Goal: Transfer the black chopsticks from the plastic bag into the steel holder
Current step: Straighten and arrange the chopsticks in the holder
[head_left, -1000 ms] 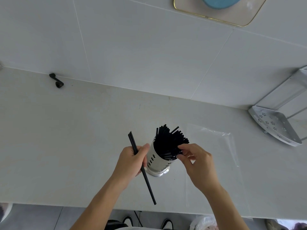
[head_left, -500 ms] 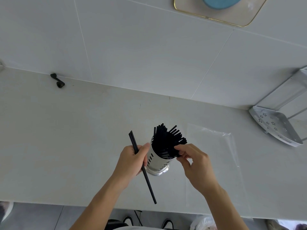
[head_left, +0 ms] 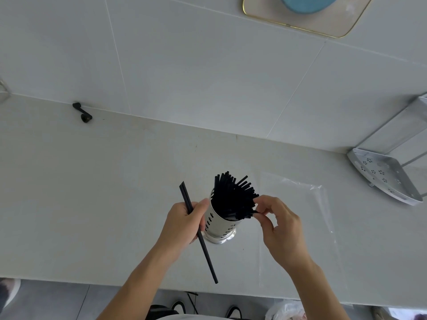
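A perforated steel holder (head_left: 218, 226) stands on the white counter, packed with several black chopsticks (head_left: 233, 199) that fan out to the upper right. My left hand (head_left: 183, 221) grips a pair of black chopsticks (head_left: 203, 245) held slanted beside the holder, its thumb resting against the holder's rim. My right hand (head_left: 277, 224) pinches the tips of the chopsticks at the holder's right side. The clear plastic bag (head_left: 307, 204) lies flat on the counter to the right, partly under my right hand.
A metal corner rack (head_left: 383, 177) sits at the right edge by the wall. A small black hook (head_left: 82, 113) lies at the back left. A gold-rimmed tray (head_left: 323, 21) with a blue dish is at the top. The counter's front edge runs below my forearms.
My right hand's fingers have shifted slightly on the chopstick tips, and the bundle in the holder has tilted a little. My left hand stays in place with its pair.
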